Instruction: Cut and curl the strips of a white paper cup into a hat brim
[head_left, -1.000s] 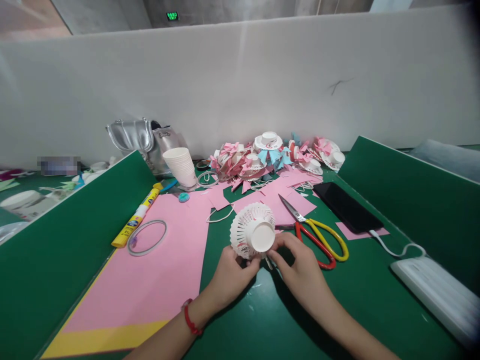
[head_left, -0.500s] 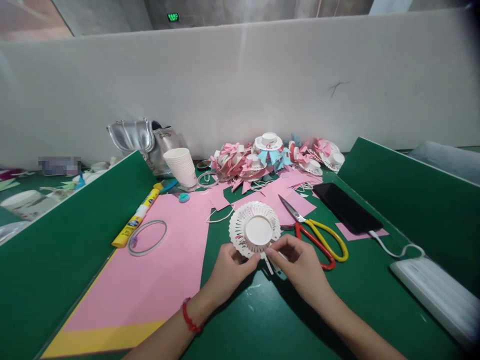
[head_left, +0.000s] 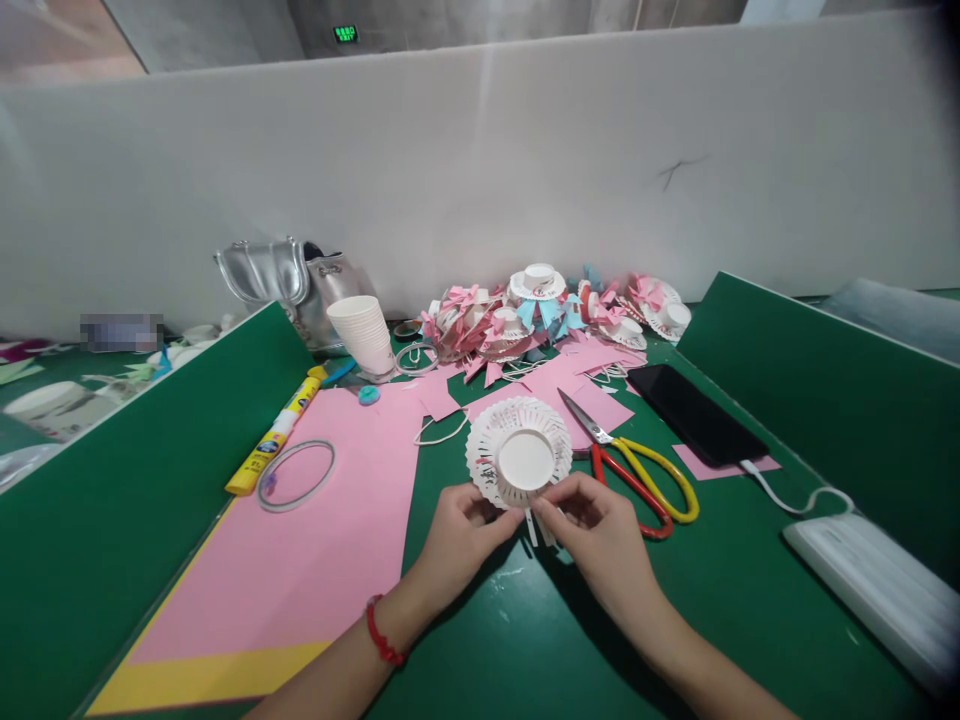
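A white paper-cup hat [head_left: 519,452] with a fringed, curled brim is held just above the green table [head_left: 570,640], its round base facing me. My left hand [head_left: 459,540], with a red band at the wrist, pinches the brim's lower left edge. On the lower right edge my right hand [head_left: 600,535] pinches some loose fringe strips. Red and yellow scissors [head_left: 634,470] lie right beside my right hand.
A large pink sheet [head_left: 300,540] over a yellow one covers the left. On it lie a tape ring [head_left: 294,474] and a glue stick [head_left: 277,432]. A cup stack [head_left: 363,332], silver bag [head_left: 289,278], finished hats [head_left: 536,310], a phone [head_left: 694,412] and a white power strip [head_left: 874,590] surround the spot.
The hat has turned from tilted sideways to base-on toward me and moved slightly right. Both hands shifted their pinch along the lower brim.
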